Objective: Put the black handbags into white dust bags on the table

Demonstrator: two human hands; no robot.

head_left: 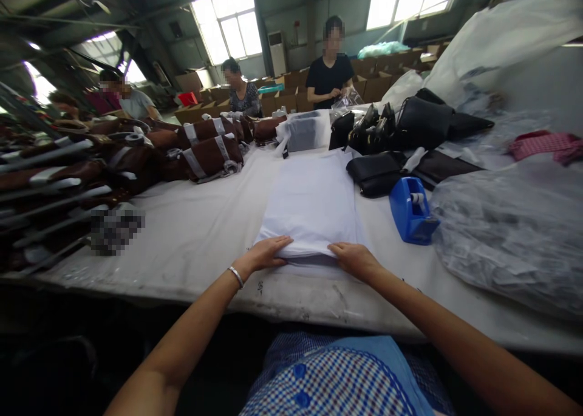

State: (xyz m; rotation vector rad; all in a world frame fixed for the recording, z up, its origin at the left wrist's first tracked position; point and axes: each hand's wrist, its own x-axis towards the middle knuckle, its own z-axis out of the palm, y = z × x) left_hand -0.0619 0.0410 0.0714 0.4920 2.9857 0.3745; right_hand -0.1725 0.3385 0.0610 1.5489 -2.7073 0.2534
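A stack of white tissue paper lies on the table in front of me, its near edge lifted and curled. My left hand grips the left part of that near edge, thumb below and fingers on top. At the right part, my right hand pinches the same edge. A dark gap shows under the raised paper between the hands. Just right of the stack lies a black bag, and a blue tape dispenser stands beyond my right hand.
Brown bags with white wrapping are piled on the left. More black bags lie at the back right. A large heap of clear plastic bags covers the right side. Across the table, a person handles clear plastic.
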